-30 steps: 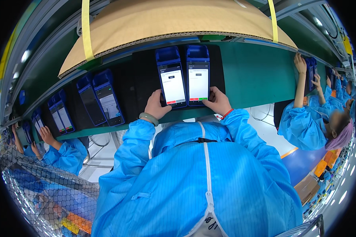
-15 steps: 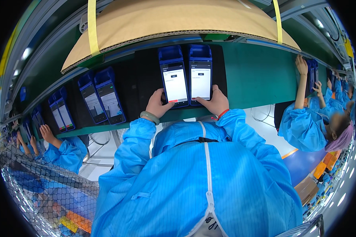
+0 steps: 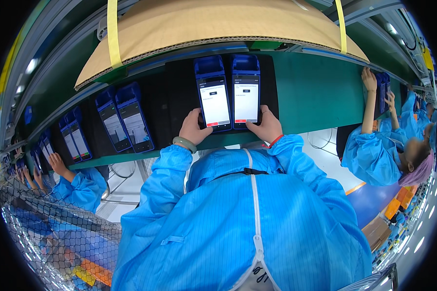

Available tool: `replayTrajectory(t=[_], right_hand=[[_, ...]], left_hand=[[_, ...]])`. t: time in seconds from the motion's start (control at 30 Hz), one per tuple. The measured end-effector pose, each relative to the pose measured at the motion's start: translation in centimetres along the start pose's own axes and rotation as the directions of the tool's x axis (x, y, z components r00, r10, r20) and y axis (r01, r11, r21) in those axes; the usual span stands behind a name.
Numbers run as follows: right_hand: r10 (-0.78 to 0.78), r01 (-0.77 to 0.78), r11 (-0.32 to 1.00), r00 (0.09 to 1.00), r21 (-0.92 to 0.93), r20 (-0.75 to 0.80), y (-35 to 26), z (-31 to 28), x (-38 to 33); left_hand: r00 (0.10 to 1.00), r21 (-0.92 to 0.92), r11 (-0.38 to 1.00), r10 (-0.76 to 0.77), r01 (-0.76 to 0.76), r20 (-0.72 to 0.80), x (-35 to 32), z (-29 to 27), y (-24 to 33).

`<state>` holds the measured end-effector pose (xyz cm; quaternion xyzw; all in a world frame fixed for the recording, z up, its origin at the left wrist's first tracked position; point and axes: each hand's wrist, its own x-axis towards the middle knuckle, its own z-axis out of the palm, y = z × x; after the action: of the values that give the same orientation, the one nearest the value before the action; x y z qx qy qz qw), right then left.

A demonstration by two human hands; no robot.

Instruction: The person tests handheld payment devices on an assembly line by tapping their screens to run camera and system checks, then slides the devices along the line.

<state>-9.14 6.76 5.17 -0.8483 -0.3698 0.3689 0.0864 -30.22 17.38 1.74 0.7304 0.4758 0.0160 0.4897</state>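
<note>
Two blue handheld payment terminals stand side by side before me, screens lit white with a red button at the lower left. My left hand point(image 3: 195, 130) grips the lower left corner of the left terminal point(image 3: 213, 104), its thumb at the bottom edge of the screen and its fingers partly hidden behind the side. On the right terminal point(image 3: 246, 99), my right hand point(image 3: 267, 127) holds the lower right corner. That thumb rests on the bottom edge, just under the red button, with the other fingers along the far side.
Both terminals lie on a black mat point(image 3: 179, 87) over a green bench point(image 3: 315, 92). More terminals point(image 3: 126, 119) line the left side. A cardboard sheet point(image 3: 228, 24) hangs above the back edge. Co-workers' hands are at the bench on the left point(image 3: 60, 165) and right point(image 3: 369, 80).
My right thumb has slid down off the red button to the terminal's bottom edge. The button on the right screen now shows fully. My left thumb has shifted slightly; both terminals stay put.
</note>
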Motion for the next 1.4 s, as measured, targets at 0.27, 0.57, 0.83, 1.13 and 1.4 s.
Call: replayTrajectory(t=[0.27,0.57,0.83,1.13,1.4], right_hand=[[-0.115,0.117,0.983,0.993,0.14,-0.02,2.1,0.6,0.2],[-0.115,0.12,0.976,0.993,0.184,-0.037,2.4,0.8,0.2],[-0.079,0.085,0.99,0.995,0.109,-0.061,1.2,0.8,-0.3],[0.012,-0.012,1.0,0.998,0.001,-0.065,-0.7,1.0,0.0],[-0.214,0.249,0.934,0.964,0.255,-0.157,0.8,1.9,0.2]], left_hand=[[1.0,0.019,1.0,-0.022,0.022,0.0,0.0,0.1,0.3],[0.999,0.039,0.999,-0.027,0.027,-0.019,-0.1,0.1,0.4],[1.0,0.056,0.998,-0.009,0.009,-0.017,-0.3,0.3,0.2],[0.997,-0.032,0.998,0.048,-0.047,0.052,0.4,-0.2,-0.2],[1.0,-0.223,0.975,0.022,-0.017,0.021,-0.7,-1.0,-0.9]])
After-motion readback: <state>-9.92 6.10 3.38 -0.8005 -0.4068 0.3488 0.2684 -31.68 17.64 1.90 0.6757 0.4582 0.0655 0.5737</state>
